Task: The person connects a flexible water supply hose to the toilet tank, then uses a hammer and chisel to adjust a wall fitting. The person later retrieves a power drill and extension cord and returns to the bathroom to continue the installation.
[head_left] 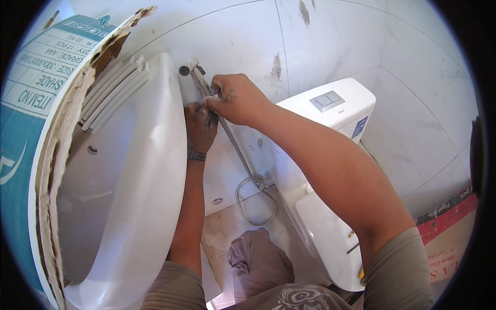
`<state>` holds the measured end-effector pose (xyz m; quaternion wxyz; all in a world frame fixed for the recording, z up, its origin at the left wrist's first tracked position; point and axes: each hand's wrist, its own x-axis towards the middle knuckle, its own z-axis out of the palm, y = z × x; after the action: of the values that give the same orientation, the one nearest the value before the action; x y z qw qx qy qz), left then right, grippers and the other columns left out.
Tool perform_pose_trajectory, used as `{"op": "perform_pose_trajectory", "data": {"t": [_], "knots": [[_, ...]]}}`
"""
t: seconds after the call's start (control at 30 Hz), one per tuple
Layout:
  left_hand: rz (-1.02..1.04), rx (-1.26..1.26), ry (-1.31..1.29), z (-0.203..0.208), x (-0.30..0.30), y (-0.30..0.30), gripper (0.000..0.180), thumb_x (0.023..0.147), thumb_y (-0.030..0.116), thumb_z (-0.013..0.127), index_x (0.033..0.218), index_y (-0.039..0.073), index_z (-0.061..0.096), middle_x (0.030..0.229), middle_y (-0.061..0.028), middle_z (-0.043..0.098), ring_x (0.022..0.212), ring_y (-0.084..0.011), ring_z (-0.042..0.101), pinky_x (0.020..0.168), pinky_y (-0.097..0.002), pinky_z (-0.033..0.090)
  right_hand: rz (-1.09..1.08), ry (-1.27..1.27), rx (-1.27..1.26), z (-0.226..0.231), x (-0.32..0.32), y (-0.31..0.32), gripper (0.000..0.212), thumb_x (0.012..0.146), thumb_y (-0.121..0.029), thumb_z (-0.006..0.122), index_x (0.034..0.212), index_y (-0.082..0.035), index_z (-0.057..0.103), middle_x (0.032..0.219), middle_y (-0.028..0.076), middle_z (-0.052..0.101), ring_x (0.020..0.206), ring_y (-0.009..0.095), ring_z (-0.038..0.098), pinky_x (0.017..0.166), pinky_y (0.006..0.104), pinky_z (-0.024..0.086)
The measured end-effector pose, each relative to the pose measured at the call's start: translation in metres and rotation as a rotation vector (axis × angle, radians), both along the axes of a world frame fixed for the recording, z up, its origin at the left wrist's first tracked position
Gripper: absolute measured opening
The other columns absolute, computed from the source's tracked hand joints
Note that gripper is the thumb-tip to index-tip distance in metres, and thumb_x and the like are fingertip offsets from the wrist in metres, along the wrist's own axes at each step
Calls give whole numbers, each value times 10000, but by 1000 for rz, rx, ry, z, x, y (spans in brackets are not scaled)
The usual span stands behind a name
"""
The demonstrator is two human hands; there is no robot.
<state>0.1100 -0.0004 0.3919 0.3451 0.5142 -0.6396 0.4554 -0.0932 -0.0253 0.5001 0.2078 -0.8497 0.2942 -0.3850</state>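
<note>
My left hand [200,124] sits against the right rim of a white wash basin [139,170], fingers curled around the upper part of a braided metal hose [235,147] near a wall fitting [185,70]. My right hand [235,98] overlaps it from the right and pinches the same hose end close to the fitting. The hose runs down the tiled wall [248,36] and loops near the floor. A dark band circles my left wrist. Exactly what the fingers hold at the fitting is partly hidden.
A white toilet with a cistern [330,111] and a grey flush plate [327,101] stands to the right. Torn cardboard [49,155] with a blue printed box covers the basin at left. A red carton [449,227] leans at right. A grey rag [253,258] lies below.
</note>
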Motion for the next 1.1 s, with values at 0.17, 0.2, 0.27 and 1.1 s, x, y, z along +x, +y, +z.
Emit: {"op": "perform_pose_trajectory", "data": {"t": [0.17,0.2,0.27,1.1], "knots": [[-41,-6,3,-1,1,0,356,749,282,808,1055,132,707,1158,-60,622,1118,-321,533,973,-540,336,-3,60,58,6,2,2,320,847,-267,749,1001,10,704,954,246,728,939,415,711,839,470,572],[-30,-3,4,-1,0,-1,353,753,280,804,1059,134,706,1156,-59,621,1117,-318,533,972,-539,335,11,62,60,6,2,3,323,852,-266,747,1005,15,703,959,248,728,947,415,711,847,469,571],[-9,5,0,-1,0,-1,350,760,283,800,1063,136,705,1155,-57,620,1116,-313,534,971,-538,334,40,74,78,8,1,4,329,862,-265,742,1014,24,702,970,254,729,963,415,711,864,468,567],[8,-19,-16,1,-2,2,397,728,272,814,1093,159,706,1138,-28,609,1116,-292,518,965,-511,330,-85,16,-34,-27,-135,80,328,903,-247,727,1105,5,672,1031,184,694,988,372,662,896,463,519]]}}
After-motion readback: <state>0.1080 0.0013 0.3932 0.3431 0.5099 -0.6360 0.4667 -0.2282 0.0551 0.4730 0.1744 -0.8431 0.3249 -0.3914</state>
